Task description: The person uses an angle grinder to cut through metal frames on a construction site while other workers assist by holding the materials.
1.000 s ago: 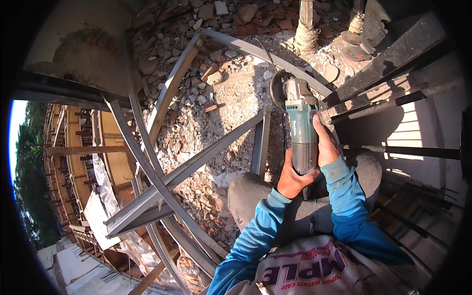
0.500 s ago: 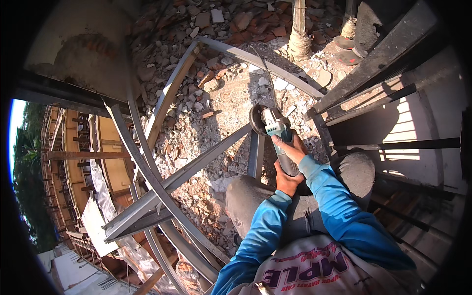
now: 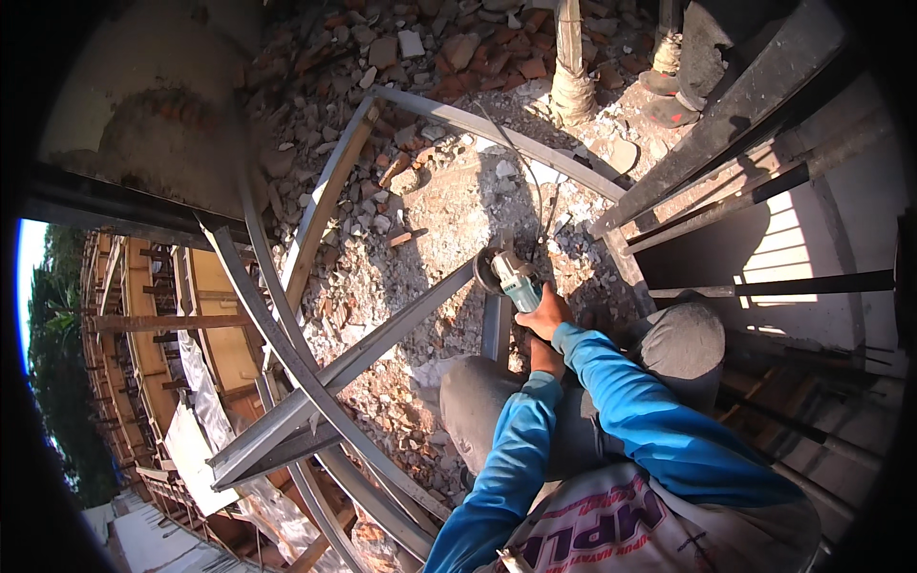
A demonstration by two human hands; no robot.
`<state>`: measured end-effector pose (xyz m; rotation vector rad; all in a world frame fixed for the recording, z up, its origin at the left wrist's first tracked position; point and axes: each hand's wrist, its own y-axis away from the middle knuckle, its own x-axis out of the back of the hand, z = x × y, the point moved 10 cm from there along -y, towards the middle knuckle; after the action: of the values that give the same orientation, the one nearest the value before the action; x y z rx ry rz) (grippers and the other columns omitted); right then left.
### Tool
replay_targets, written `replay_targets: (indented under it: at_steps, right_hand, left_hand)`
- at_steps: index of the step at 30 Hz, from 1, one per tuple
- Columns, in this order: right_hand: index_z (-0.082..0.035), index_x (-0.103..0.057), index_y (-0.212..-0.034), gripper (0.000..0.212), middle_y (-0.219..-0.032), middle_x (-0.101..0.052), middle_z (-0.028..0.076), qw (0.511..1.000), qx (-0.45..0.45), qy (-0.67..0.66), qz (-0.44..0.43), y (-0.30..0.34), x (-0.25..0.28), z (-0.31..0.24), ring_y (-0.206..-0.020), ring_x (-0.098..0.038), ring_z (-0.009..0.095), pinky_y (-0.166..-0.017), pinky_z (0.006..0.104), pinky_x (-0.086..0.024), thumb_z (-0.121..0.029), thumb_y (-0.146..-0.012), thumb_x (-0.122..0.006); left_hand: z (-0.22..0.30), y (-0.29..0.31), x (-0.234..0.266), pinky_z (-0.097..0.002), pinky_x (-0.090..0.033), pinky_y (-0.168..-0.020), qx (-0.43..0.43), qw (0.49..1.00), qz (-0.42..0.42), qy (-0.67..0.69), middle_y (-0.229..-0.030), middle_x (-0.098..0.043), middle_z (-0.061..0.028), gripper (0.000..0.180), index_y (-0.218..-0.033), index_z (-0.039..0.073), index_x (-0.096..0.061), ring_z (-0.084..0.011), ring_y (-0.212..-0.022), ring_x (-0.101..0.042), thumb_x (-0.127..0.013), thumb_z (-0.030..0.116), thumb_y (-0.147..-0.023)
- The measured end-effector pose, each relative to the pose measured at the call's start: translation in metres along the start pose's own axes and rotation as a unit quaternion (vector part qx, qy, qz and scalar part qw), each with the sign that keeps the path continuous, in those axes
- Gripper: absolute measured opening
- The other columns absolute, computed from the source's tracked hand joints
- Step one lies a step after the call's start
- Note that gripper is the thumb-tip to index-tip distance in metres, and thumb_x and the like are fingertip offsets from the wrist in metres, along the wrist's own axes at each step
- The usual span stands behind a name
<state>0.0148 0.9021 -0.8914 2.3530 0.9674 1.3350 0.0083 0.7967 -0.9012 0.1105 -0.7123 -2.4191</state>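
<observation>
A teal and grey angle grinder [image 3: 519,285] is in both my hands, tilted with its head away from me. Its dark disc [image 3: 486,271] is at the upper end of a grey steel bar [image 3: 406,320]; whether they touch I cannot tell. My right hand [image 3: 546,313] wraps round the grinder's body just behind the head. Lower down, my left hand [image 3: 545,357] is closed at the tool's rear, its fingers partly hidden by shadow and the right hand. A short steel upright [image 3: 496,327] stands right below the disc.
Broken bricks and rubble [image 3: 411,181] cover the ground. A bent steel frame [image 3: 330,196] arches behind the grinder, with a dark cable [image 3: 523,158] crossing it. Curved metal strips [image 3: 287,349] cross at left. Dark beams [image 3: 726,124] slant at right, near a person's foot [image 3: 671,113].
The grinder has come down and slightly left, nearer to me, its disc now at the steel bar's end. Both hands moved with it, still gripping.
</observation>
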Motion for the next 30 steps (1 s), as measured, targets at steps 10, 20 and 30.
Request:
replay_targets:
  at_steps: [10, 20, 30]
  right_hand:
    - [0.005, -0.032, -0.134, 0.099, -0.110, -0.058, 0.027, 0.999, -0.034, -0.016, -0.022, -0.017, 0.001, 0.024, -0.102, -0.057, 0.039, -0.087, 0.0410, -0.046, -0.037, -0.057, -0.080]
    - [0.004, -0.031, -0.136, 0.101, -0.126, -0.049, 0.027, 0.999, -0.025, 0.006, -0.033, -0.045, -0.011, 0.032, -0.116, -0.050, 0.037, -0.097, 0.0396, -0.041, -0.040, -0.057, -0.075]
    - [0.005, -0.040, -0.126, 0.092, -0.115, -0.056, 0.025, 0.997, 0.013, -0.068, -0.015, -0.069, -0.024, 0.053, -0.107, -0.055, 0.037, -0.091, 0.0383, -0.044, -0.034, -0.053, -0.079]
  left_hand:
    - [0.182, 0.021, 0.189, -0.0446, -0.031, -0.102, -0.194, 0.807, 0.245, -0.501, -0.118, -0.053, -0.0115, 0.059, -0.122, 0.011, -0.050, -0.0304, -0.115, -0.047, -0.073, 0.023, -0.069]
    - [0.068, -0.031, 0.329, -0.0423, -0.048, -0.073, -0.046, 0.722, 0.199, -0.661, -0.089, -0.065, -0.0075, 0.038, -0.096, 0.012, -0.060, -0.0273, -0.087, -0.062, -0.075, 0.027, -0.064]
    - [0.076, -0.026, 0.325, -0.0405, -0.047, -0.072, -0.107, 0.712, 0.232, -0.654, -0.083, -0.065, -0.0062, 0.023, -0.085, 0.012, -0.061, -0.0266, -0.083, -0.062, -0.071, 0.018, -0.065]
